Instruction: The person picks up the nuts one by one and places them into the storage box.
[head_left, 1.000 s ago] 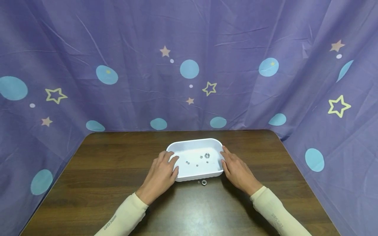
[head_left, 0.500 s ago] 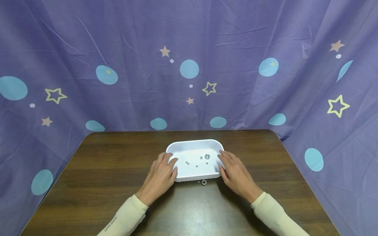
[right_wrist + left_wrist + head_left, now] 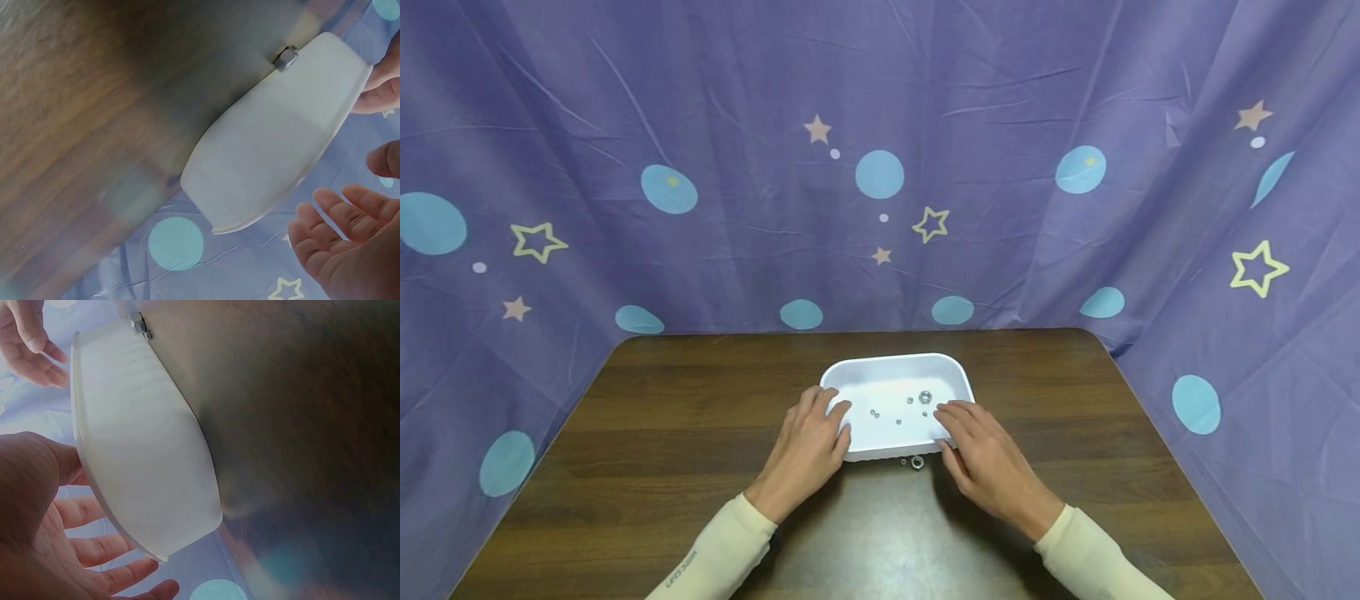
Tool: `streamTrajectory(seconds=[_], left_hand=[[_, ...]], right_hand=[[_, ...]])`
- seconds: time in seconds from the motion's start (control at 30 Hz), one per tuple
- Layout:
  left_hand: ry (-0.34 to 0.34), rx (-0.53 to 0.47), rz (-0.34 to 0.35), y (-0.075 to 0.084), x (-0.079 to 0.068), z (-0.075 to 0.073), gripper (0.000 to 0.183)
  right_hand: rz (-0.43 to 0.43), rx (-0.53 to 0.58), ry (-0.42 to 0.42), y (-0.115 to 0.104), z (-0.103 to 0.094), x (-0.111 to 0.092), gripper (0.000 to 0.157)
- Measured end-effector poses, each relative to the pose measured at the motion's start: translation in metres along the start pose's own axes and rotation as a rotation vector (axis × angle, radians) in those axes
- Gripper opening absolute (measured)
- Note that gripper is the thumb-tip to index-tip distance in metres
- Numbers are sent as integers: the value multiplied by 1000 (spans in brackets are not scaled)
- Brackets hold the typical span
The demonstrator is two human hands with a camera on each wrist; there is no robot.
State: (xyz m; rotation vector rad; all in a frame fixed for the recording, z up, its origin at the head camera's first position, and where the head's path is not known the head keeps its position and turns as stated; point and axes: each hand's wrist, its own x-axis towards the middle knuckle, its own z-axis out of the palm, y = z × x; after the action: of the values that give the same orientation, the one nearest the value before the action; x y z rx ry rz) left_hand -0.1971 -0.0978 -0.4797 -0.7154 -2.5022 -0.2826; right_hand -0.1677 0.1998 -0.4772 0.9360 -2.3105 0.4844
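Observation:
A white oblong tray (image 3: 895,367) rests on the brown wooden table, with one larger metal nut (image 3: 926,397) and several tiny nuts (image 3: 898,422) scattered on its floor. My left hand (image 3: 808,442) lies at the tray's left end; in the left wrist view its thumb and spread fingers (image 3: 103,550) reach over the rim. At the tray's front right corner is my right hand (image 3: 988,454), palm down, fingertips over the inside. The right wrist view shows its loosely bent fingers (image 3: 347,219) apart from the rim, holding nothing.
Just in front of the tray, a large nut (image 3: 917,462) and a tiny nut (image 3: 903,462) lie on the table (image 3: 880,533), close to the tray wall. A purple curtain (image 3: 745,167) with stars and dots hangs behind the table and along both sides.
My right hand has slid left from the tray's right end, and its fingertips now reach farther over the tray. My left hand stays at its end.

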Motion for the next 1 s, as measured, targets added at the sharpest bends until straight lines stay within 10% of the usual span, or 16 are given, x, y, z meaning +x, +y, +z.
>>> streamTrajectory(seconds=[1.0], left_hand=[[-19, 2, -27, 1, 0, -2, 27]], right_hand=[[-181, 94, 2, -23, 8, -8, 30]])
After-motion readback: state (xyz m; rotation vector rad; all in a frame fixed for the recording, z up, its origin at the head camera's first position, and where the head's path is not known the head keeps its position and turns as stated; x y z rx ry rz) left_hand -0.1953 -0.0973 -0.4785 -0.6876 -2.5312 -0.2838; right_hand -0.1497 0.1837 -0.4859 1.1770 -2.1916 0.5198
